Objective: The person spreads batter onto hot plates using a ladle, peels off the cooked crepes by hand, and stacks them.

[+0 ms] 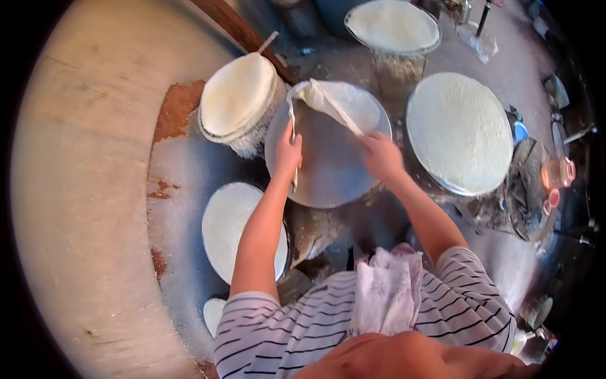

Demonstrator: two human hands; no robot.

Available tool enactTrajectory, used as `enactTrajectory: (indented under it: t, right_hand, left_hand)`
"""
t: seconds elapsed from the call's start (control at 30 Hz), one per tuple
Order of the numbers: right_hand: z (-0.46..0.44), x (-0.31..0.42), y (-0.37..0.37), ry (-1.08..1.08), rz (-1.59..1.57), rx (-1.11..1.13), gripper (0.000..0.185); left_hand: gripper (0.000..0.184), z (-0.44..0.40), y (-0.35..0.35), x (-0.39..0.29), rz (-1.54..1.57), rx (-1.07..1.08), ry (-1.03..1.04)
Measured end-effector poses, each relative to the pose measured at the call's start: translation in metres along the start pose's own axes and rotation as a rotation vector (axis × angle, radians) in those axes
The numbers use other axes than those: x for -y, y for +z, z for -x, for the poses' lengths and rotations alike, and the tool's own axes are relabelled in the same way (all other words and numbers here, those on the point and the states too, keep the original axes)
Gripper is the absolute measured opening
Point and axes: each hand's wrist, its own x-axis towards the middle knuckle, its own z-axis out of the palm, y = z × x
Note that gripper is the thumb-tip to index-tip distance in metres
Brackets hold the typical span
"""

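In front of me a large round metal plate (331, 170) carries a thin, pale sheet of dough (356, 104), partly lifted and folded back along its far side. My right hand (382, 155) pinches the sheet's near edge over the plate's right part. Closed around a long, narrow metal blade (295, 183), my left hand (288, 151) is over the plate's left side. A strip of the sheet hangs down near the blade's far end; whether the left fingers also grip it, I cannot tell.
Round surfaces coated with pale dough stand around: one at left (237, 95), one at far right (461, 132), one at the back (392, 26), one at lower left (243, 230). A pale wall (95, 189) rises at left. An orange plastic jug (558, 173) stands at right.
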Motion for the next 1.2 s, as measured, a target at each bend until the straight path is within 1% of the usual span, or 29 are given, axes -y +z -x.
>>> enactTrajectory:
  t: [0.07,0.1,0.13,0.17,0.23,0.33,0.37,0.4,0.47,0.57,0.6,0.67,0.7,0.73,0.8,0.87,0.93,1.03,1.07,1.13,1.2]
  right_hand:
    - [0.001,-0.043,-0.008,-0.077,0.136,-0.068,0.036]
    - [0.009,-0.040,-0.019,0.018,0.065,-0.058,0.036]
    - [0.014,-0.026,-0.021,0.036,0.038,-0.010,0.036]
    - [0.018,-0.015,-0.013,0.046,-0.050,0.033,0.036]
    - [0.004,0.003,0.009,0.012,-0.186,0.064,0.035]
    - [-0.012,0.008,0.004,-0.162,-0.102,0.084,0.033]
    - [-0.014,-0.005,-0.009,-0.201,-0.077,0.097,0.032]
    - [-0.018,-0.020,-0.018,-0.181,0.054,0.117,0.033]
    - [-0.023,-0.049,-0.031,-0.104,0.082,-0.005,0.033]
    - [-0.052,-0.052,-0.022,-0.291,0.013,0.178,0.032]
    - [-0.059,-0.039,-0.018,-0.322,-0.014,0.232,0.031]
    - [-0.079,-0.044,0.008,-0.404,-0.090,0.326,0.029]
    - [-0.083,-0.039,0.012,-0.392,-0.118,0.386,0.028]
    - [-0.087,-0.031,0.013,-0.431,-0.145,0.419,0.029]
    - [-0.080,-0.027,0.006,-0.491,-0.180,0.551,0.030]
    - [-0.081,-0.030,0.003,-0.595,-0.258,0.530,0.031]
    - [-0.089,-0.042,-0.010,-0.686,-0.325,0.522,0.031]
    - [-0.147,-0.083,-0.020,-0.603,-0.273,0.388,0.030]
    - [-0.164,-0.086,-0.021,-0.581,-0.099,0.299,0.028]
    - [-0.180,-0.079,-0.004,-0.531,-0.099,0.569,0.026]
    - [-0.157,-0.060,0.013,-0.646,-0.227,0.622,0.026]
  left_hand:
    - [0.053,0.007,-0.019,0.006,-0.105,-0.041,-0.012]
    - [0.052,0.011,-0.030,0.016,-0.169,-0.089,-0.005]
    - [0.052,0.024,-0.038,0.023,-0.164,-0.092,-0.044]
    - [0.052,0.038,-0.044,0.025,-0.149,-0.097,-0.071]
    - [0.052,0.049,-0.046,0.025,-0.125,-0.147,-0.050]
    - [0.053,0.065,-0.044,0.036,-0.101,-0.174,-0.033]
    - [0.051,0.065,-0.044,0.043,-0.130,-0.203,-0.049]
    - [0.051,0.072,-0.043,0.046,-0.095,-0.201,-0.049]
    - [0.050,0.080,-0.039,0.042,-0.016,-0.234,-0.045]
    - [0.051,0.092,-0.027,0.028,0.034,-0.299,-0.129]
    - [0.051,0.099,-0.020,0.024,0.061,-0.339,-0.156]
    - [0.052,0.124,-0.001,0.013,0.058,-0.430,-0.136]
    - [0.052,0.134,0.002,0.011,0.073,-0.455,-0.149]
    - [0.052,0.142,0.005,0.008,0.089,-0.480,-0.162]
    - [0.052,0.176,0.025,0.012,0.224,-0.510,-0.267]
    - [0.053,0.186,0.040,-0.012,0.130,-0.559,-0.347]
    - [0.053,0.196,0.056,-0.017,0.069,-0.582,-0.332]
    - [0.054,0.190,0.063,-0.007,0.011,-0.547,-0.265]
    - [0.054,0.185,0.067,-0.016,0.070,-0.510,-0.313]
    - [0.053,0.179,0.073,-0.019,0.041,-0.515,-0.300]
    - [0.053,0.191,0.084,-0.023,0.032,-0.514,-0.342]
